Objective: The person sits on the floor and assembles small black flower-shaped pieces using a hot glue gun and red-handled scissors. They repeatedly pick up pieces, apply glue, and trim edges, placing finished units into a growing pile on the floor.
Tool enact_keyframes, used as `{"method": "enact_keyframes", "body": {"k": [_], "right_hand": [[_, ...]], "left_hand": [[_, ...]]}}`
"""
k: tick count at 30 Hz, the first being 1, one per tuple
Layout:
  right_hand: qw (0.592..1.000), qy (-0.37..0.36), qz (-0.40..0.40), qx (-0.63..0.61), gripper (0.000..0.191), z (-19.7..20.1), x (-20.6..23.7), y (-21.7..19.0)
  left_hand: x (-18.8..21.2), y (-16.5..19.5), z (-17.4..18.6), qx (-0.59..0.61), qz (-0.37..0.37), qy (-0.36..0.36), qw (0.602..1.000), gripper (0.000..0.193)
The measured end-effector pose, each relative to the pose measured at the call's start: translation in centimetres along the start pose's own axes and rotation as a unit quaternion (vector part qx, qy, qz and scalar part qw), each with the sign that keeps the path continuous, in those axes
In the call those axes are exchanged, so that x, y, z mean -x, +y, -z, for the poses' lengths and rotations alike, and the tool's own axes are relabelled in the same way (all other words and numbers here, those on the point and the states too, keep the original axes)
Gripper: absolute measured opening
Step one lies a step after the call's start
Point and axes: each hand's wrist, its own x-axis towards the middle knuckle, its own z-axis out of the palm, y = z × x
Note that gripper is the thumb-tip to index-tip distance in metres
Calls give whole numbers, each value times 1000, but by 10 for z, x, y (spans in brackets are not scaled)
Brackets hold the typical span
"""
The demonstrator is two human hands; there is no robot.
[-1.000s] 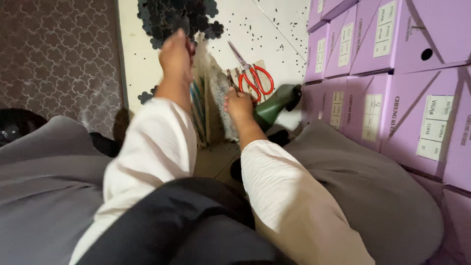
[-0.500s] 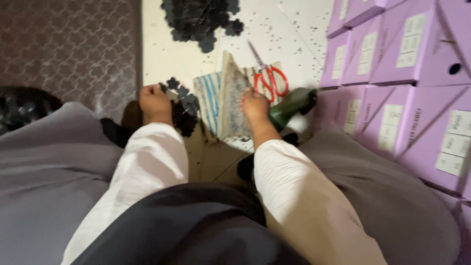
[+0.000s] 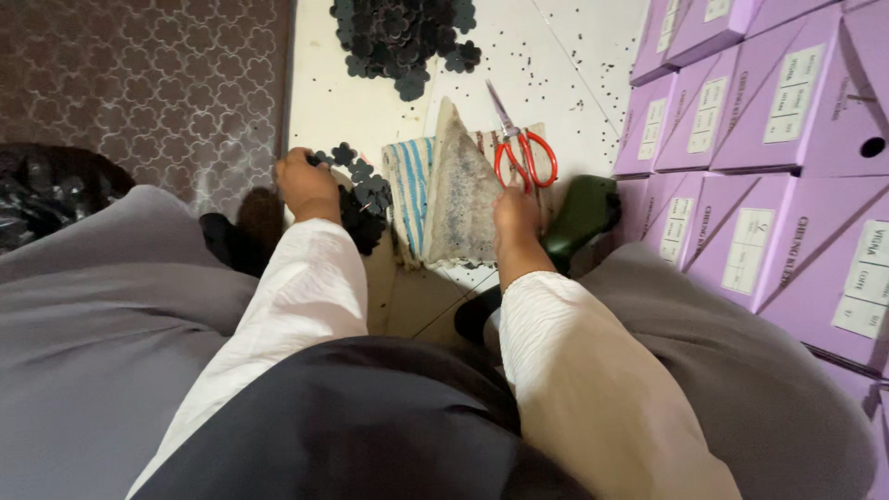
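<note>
My left hand [image 3: 306,183] is closed on a bunch of dark flower-shaped cut-outs [image 3: 363,190] low on the white floor, beside a small pile of the same pieces. My right hand [image 3: 517,218] rests on the right edge of a folded cloth pad [image 3: 451,190], grey on top with blue and white stripes on its left side. Red-handled scissors [image 3: 520,148] lie just above my right hand, on the pad's far corner. A larger heap of dark flower cut-outs [image 3: 400,35] lies farther off at the top.
Stacked purple boxes [image 3: 769,148] fill the right side. A dark green object [image 3: 579,215] sits between the pad and the boxes. A patterned brown carpet [image 3: 148,83] covers the left, with a black bag [image 3: 46,190] at its edge. Tiny dark scraps dot the floor.
My left hand reached up to the far heap, then came back down to the small pile with cut-outs in it. My right hand stayed on the cloth pad.
</note>
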Motion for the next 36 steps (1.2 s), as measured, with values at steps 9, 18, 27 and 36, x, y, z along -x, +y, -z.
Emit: {"method": "enact_keyframes", "body": {"k": [9, 18, 27, 36], "right_hand": [[994, -65, 73, 47, 28, -4, 3, -3], [988, -30, 152, -16, 31, -18, 8, -12], [980, -37, 191, -39, 26, -17, 14, -18], [952, -6, 286, 112, 22, -13, 50, -43]], "left_hand": [[-6, -7, -13, 69, 10, -9, 998, 20], [26, 61, -23, 225, -248, 34, 942, 9], [115, 93, -25, 95, -480, -92, 867, 20], [110, 101, -32, 98, -212, -132, 963, 74]]}}
